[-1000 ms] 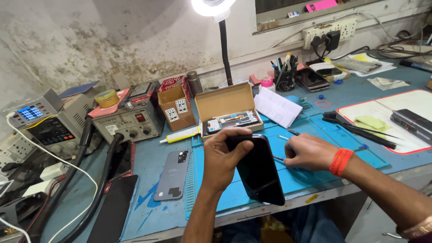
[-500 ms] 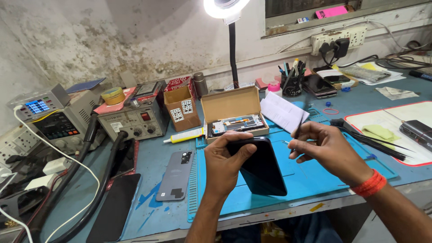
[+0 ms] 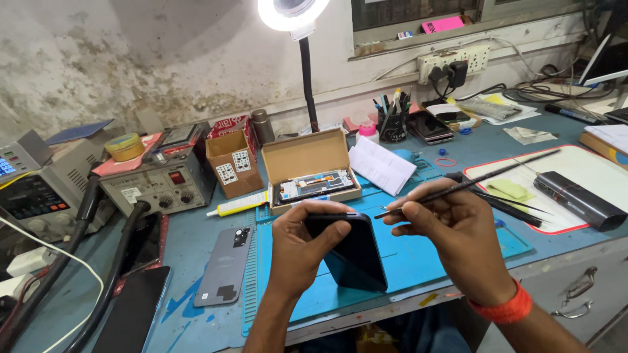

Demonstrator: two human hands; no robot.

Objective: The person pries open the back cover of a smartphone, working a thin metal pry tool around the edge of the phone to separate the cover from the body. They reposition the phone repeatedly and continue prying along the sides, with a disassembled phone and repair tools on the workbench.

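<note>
Table edge: our blue mat [image 3: 418,261] reaches the near edge; bare mat lies under our hands.
Left hand [image 3: 297,252]: clenched over the dark phone [image 3: 350,252], tilted on the mat.
Right hand [image 3: 458,238]: pinching 1 thin black tool [image 3: 471,183], tip just beside the phone's top.
Beyond: open cardboard box [image 3: 307,167].

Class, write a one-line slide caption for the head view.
Left hand tilts a dark phone over a blue mat; right hand holds a thin black tool.
</note>
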